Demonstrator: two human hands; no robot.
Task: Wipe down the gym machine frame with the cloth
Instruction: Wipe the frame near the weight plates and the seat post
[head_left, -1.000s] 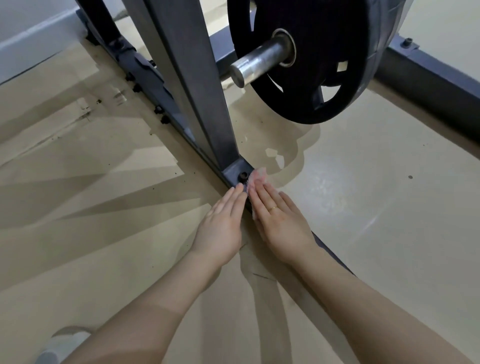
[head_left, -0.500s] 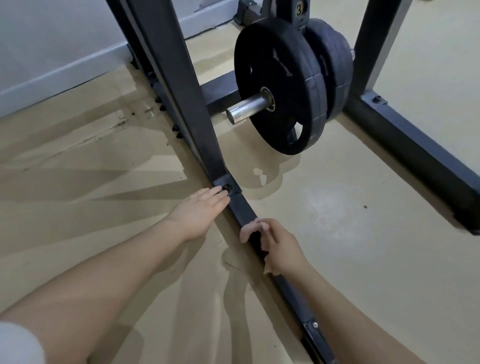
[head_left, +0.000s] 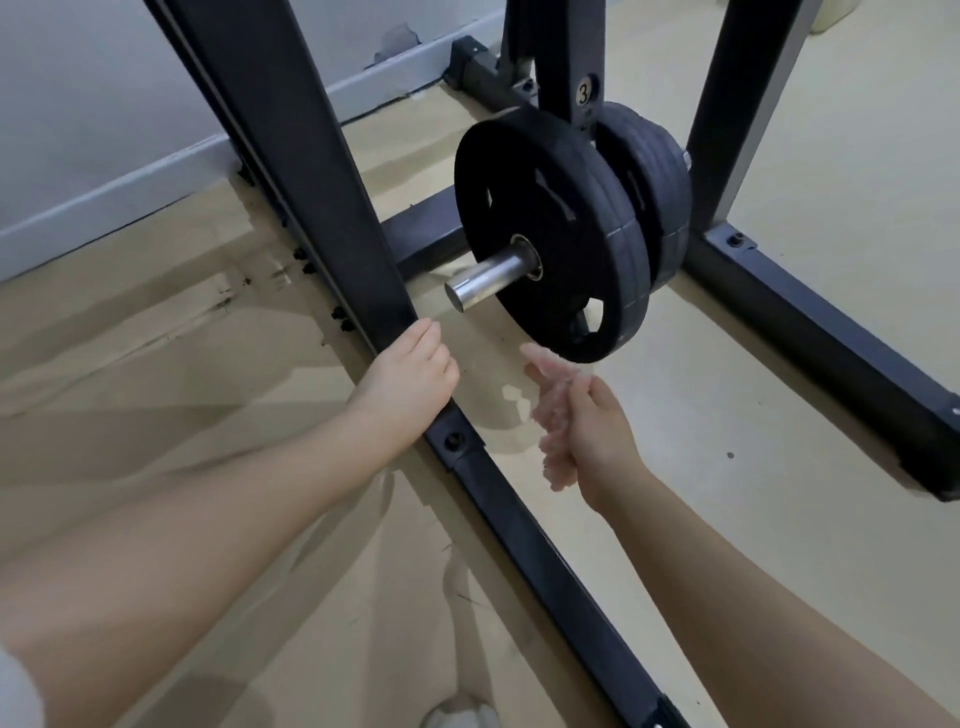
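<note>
The gym machine frame (head_left: 524, 540) is dark, square steel tubing: an upright post rising from a floor rail bolted at the joint. The cloth (head_left: 553, 415), pale pink and crumpled, hangs off the frame, right of the rail.

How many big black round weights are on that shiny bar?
2. The front weight plate sits nearest the bar's open end; the back weight plate is right behind it. More could be hidden behind them.
</note>
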